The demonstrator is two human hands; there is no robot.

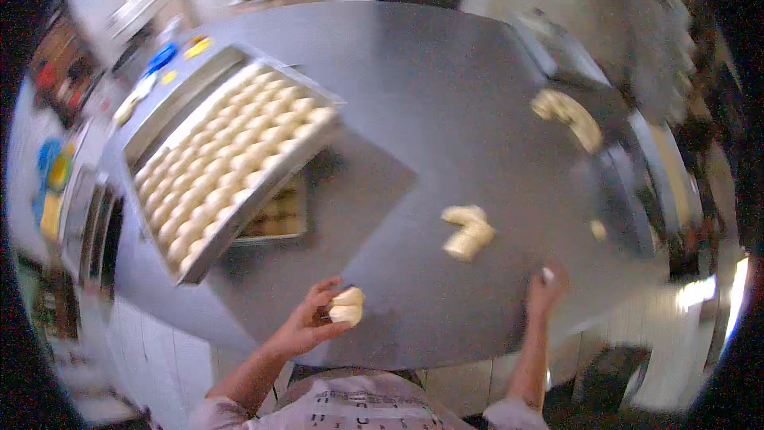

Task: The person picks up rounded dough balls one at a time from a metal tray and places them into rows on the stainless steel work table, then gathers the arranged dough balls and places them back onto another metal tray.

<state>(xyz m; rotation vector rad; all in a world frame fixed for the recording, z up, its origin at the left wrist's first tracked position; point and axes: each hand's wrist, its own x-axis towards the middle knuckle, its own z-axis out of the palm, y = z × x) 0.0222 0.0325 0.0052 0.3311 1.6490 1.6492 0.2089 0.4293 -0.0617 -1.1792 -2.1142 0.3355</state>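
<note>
My left hand point(314, 310) curves its fingers around a pale lump of dough point(348, 306) low in the middle of the steel table point(382, 95). My right hand point(547, 287), blurred at the lower right, is closed round something small and whitish that I cannot make out. Between and beyond my hands lie a few cut dough pieces point(465, 231). A large metal tray point(199, 263) filled with rows of dough balls rests at the left, over another tray point(296, 223) underneath it.
A long dough piece point(567, 115) and a small scrap point(598, 230) lie at the right, near metal pans point(561, 48). Blue and yellow items point(163, 56) sit at the table's far left edge. Shelves and equipment point(72, 72) stand beyond the table.
</note>
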